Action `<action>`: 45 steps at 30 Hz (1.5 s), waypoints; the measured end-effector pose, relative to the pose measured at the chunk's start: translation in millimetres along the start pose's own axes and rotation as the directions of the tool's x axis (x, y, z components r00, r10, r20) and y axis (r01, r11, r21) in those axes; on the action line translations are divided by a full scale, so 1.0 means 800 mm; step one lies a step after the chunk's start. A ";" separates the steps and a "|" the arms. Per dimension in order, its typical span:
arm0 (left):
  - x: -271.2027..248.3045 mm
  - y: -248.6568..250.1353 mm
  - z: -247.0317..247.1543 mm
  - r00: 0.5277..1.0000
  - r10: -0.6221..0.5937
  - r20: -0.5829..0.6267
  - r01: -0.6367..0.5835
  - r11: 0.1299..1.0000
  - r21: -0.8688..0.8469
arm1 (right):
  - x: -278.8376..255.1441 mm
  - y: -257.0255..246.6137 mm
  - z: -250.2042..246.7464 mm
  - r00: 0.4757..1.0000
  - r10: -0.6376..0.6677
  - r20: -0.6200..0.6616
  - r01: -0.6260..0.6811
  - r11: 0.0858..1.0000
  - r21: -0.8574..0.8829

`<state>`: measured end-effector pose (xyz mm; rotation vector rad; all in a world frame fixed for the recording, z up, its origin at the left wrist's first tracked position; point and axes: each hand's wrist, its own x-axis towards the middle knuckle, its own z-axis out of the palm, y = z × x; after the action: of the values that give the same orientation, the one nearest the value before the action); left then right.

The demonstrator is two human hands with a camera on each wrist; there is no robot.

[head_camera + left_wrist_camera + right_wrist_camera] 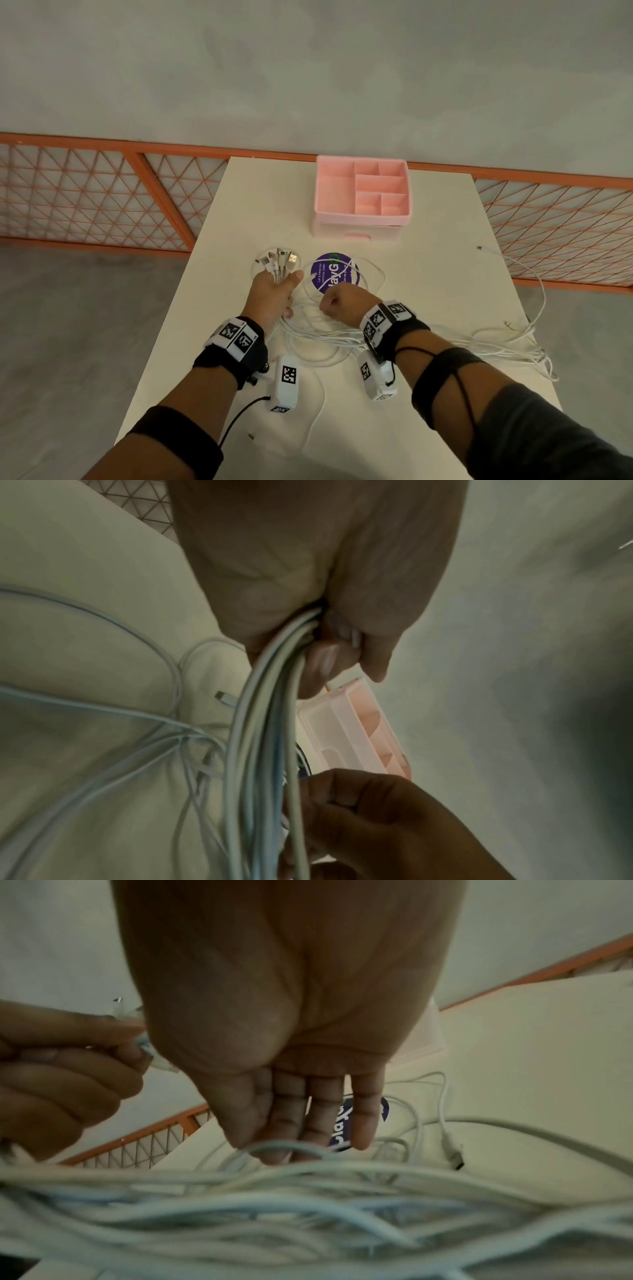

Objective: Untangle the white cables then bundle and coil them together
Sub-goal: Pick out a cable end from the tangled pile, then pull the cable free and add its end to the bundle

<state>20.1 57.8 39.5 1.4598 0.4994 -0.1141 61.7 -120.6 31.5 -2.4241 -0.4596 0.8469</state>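
While the cream table [428, 291] runs narrow toward an orange mesh fence [85, 198] at its far edge, bare surface lies open on the left side and nearest the person. A pink organiser [361, 195] stands at the far middle, and a purple round sticker [334, 274] lies between it and the hands. The left hand [274, 294] is curled tight around a bunch of the white cables [428, 337], their plug ends [279, 262] fanning out beyond the fingers toward the far edge. From that fist the strands run back and rightward in loose loops, trailing to the table's right edge, where some hang over. The right hand [337, 303] sits just beside the left, above the loose strands; in the right wrist view its fingers [322, 1110] point down fairly straight, tips at a strand, closing on nothing visible.
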 end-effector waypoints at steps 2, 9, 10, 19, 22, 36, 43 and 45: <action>-0.002 0.002 0.001 1.000 0.012 0.015 -0.012 1.000 -0.003 | -0.001 0.003 -0.003 1.000 0.005 0.009 -0.005 0.997 0.082; -0.003 -0.001 0.009 0.987 0.032 0.159 -0.040 0.998 0.050 | -0.014 -0.017 -0.035 0.989 -0.106 -0.106 0.130 0.959 0.252; -0.003 0.001 0.011 0.983 0.043 0.177 -0.050 0.998 0.036 | -0.014 -0.023 -0.044 0.980 -0.119 -0.162 0.157 0.956 0.248; 0.002 0.021 0.020 0.977 0.077 0.200 -0.044 0.986 -0.163 | -0.027 -0.049 -0.142 0.841 -0.200 -0.503 0.291 0.951 0.108; 0.007 0.024 0.019 0.988 0.069 0.140 -0.037 0.975 -0.218 | -0.034 -0.030 -0.146 0.867 -0.175 -0.466 0.218 0.975 0.040; 0.016 0.027 0.001 0.994 0.042 0.105 -0.027 0.989 -0.147 | -0.059 0.084 -0.165 0.694 0.249 -0.676 -0.356 0.934 -0.021; 0.019 0.030 0.012 0.994 0.037 0.098 -0.022 0.989 -0.149 | -0.057 0.102 -0.164 0.714 0.424 -0.557 -0.372 0.904 0.211; 0.022 0.030 0.009 0.997 0.032 0.075 -0.019 0.984 -0.177 | -0.057 0.109 -0.157 0.713 0.460 -0.530 -0.425 0.884 0.196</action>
<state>46.7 57.9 55.3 1.2830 0.4170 -0.1030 121.5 -258.0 85.6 -2.6037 0.3927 0.2569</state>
